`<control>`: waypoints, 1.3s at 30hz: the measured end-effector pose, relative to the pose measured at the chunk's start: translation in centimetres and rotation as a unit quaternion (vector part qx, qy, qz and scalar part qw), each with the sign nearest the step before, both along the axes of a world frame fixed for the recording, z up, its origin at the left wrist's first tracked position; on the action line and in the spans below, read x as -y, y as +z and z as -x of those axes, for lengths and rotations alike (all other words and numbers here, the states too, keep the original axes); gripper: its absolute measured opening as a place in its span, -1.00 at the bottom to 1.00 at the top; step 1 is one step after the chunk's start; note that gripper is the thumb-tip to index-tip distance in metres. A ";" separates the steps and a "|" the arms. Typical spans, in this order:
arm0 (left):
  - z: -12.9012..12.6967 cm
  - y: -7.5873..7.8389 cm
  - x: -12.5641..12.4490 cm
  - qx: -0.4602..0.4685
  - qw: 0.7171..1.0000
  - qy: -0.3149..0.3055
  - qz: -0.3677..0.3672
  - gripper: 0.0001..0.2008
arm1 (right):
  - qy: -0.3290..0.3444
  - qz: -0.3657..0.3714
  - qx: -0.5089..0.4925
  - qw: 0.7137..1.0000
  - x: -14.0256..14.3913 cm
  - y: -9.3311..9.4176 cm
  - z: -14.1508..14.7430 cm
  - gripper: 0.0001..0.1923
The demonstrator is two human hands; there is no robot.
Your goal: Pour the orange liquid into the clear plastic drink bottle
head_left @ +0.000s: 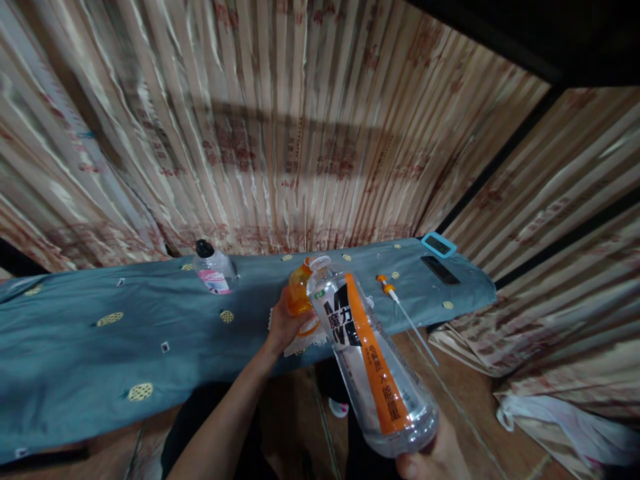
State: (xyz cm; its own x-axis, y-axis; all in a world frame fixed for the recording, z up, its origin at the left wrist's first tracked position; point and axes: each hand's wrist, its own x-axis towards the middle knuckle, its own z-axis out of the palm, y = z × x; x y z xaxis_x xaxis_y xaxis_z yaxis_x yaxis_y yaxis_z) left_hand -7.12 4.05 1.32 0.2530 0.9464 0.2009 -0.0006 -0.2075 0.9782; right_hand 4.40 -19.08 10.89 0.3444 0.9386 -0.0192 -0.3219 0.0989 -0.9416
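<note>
Orange is the small cup [300,291] that the left hand [284,327] holds, fingers curled round its lower side, just above the front edge of a table covered in a blue cloth [100,347]. Over it the right hand [435,460] grips the base of a clear plastic bottle [367,353] with an orange stripe, tilted so its open mouth sits right at the cup's rim; only part of this hand shows at the bottom edge, so how far its fingers wrap I cannot tell. Under the cup lies a pale napkin [300,345]. Farther back on the cloth stand a small black-capped bottle [213,268], a thin stick with an orange end [400,303], a dark phone [440,270] and a blue-framed device [439,245]
</note>
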 end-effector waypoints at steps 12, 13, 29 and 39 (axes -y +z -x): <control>0.1 0.0 0.0 -0.025 0.999 0.012 -0.019 -0.51 | -0.026 0.017 -0.003 1.000 -0.2 0.4 0.4 -0.13; 0.1 -0.1 -0.1 -0.025 0.999 0.012 -0.020 -0.51 | -0.026 0.015 -0.005 1.000 -0.2 0.4 0.4 -0.13; 0.1 -0.2 -0.1 -0.005 1.000 0.001 -0.005 -0.46 | -0.011 0.014 0.020 1.000 -0.1 0.8 0.1 -0.13; 0.0 0.4 0.2 0.023 1.000 -0.010 0.015 -0.45 | -0.012 0.050 0.023 0.998 0.2 0.8 -0.3 -0.08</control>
